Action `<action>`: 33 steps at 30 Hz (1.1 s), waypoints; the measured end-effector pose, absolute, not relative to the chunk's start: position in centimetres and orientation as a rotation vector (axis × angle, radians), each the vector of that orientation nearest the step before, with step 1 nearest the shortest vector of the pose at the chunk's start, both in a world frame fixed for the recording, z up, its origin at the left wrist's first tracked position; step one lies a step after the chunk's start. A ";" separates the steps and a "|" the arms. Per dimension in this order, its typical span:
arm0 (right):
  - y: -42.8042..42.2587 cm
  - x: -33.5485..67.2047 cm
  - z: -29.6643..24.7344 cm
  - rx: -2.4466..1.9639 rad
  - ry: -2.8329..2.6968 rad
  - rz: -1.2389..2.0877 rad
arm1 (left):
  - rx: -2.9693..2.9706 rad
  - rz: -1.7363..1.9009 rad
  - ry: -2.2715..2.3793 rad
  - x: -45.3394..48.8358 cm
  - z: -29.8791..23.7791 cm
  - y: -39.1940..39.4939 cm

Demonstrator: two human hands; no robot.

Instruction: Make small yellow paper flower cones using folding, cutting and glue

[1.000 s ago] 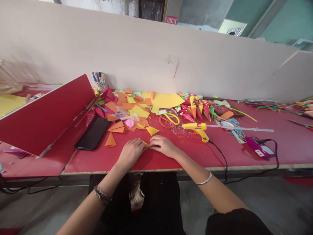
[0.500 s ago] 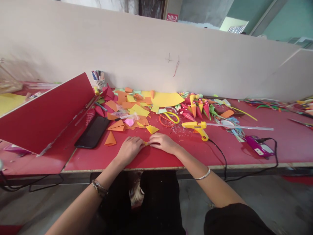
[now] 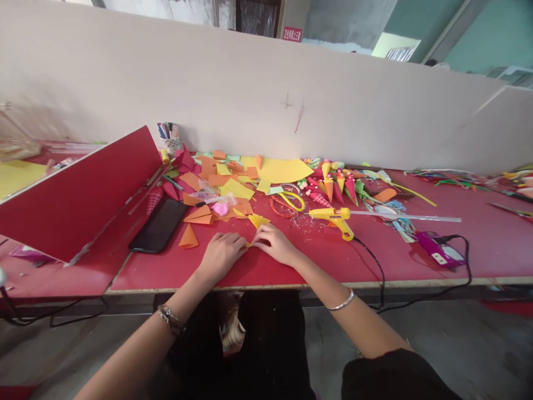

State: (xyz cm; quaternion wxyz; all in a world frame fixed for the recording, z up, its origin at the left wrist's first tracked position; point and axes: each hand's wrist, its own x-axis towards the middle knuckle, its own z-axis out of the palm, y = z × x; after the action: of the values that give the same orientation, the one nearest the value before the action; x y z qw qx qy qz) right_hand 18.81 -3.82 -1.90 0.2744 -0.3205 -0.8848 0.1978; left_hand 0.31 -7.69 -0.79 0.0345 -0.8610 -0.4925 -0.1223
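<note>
Near the front of the red table, a small piece of yellow paper (image 3: 249, 245) lies between my two hands, mostly hidden by the fingers. My left hand (image 3: 224, 254) presses its fingers together on the left end of the paper, against the tabletop. From the other side, my right hand (image 3: 272, 243) pinches the right end between thumb and fingers. Just beyond my right hand is a folded yellow paper piece (image 3: 259, 220). An orange paper cone (image 3: 189, 237) stands to the left of my left hand.
A black phone (image 3: 159, 226) lies left, beside a leaning red board (image 3: 91, 194). Paper scraps (image 3: 237, 189) spread behind my hands. A yellow glue gun (image 3: 339, 220) rests to the right, its cord running over the table edge near a purple power strip (image 3: 441, 250).
My right hand has shifted slightly left and its fingers have drawn into a tighter pinch on the yellow paper. The left hand stays nearly in place.
</note>
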 end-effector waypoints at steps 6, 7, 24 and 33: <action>-3.9 18.8 -1.9 -0.850 -2.401 0.517 | -2.685 -0.585 -1.723 0.3 -0.6 -7.4; -3.9 18.7 -1.9 -0.832 -2.439 0.452 | -2.684 -0.594 -1.753 0.3 -0.6 -7.2; -3.4 17.6 -1.7 -0.822 -2.643 0.144 | -2.701 -0.300 -1.326 -0.7 0.2 -7.4; -3.1 17.7 -1.4 -0.813 -2.558 0.442 | -2.676 -0.583 -1.774 -0.9 -0.6 -7.5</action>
State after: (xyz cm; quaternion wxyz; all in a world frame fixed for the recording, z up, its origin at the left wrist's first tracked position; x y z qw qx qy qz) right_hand 17.73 -3.07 -1.35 0.2090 -0.2922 -0.9196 0.1590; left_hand -0.92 -7.45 -0.65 -0.0607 -0.8186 -0.5426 -0.1782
